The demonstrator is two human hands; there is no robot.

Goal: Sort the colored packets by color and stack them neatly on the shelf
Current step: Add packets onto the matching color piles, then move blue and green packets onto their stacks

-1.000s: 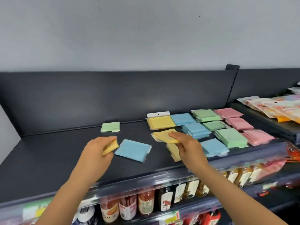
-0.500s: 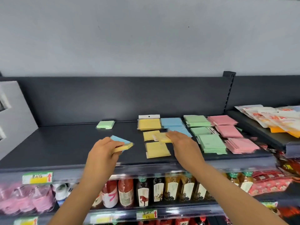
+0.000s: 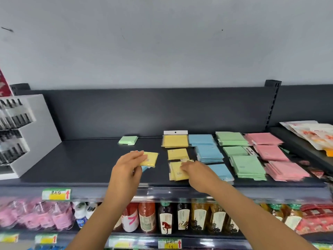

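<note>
My left hand [image 3: 128,166] pinches a yellow packet [image 3: 150,159] held just above the dark shelf [image 3: 81,159]; a blue packet [image 3: 145,168] peeks out beneath it. My right hand [image 3: 195,171] rests on the nearest yellow pile [image 3: 177,173], fingers lying over its top packet. Behind it lie a single yellow packet [image 3: 177,153] and a bagged yellow stack [image 3: 175,141]. To the right run columns of blue stacks [image 3: 209,153], green stacks [image 3: 247,167] and pink stacks [image 3: 271,153]. A lone green packet [image 3: 128,140] lies at the back of the shelf.
A white display stand [image 3: 30,134] with dark small bottles occupies the shelf's left end. Snack bags [image 3: 313,131] lie on the neighbouring shelf at right. Below the front edge stand drink bottles [image 3: 165,218] and pink packages [image 3: 36,215].
The left hand has carried its yellow packet rightward and up over the blue one. The right hand has come back from the middle yellow packet to the front yellow pile. The camera has shifted.
</note>
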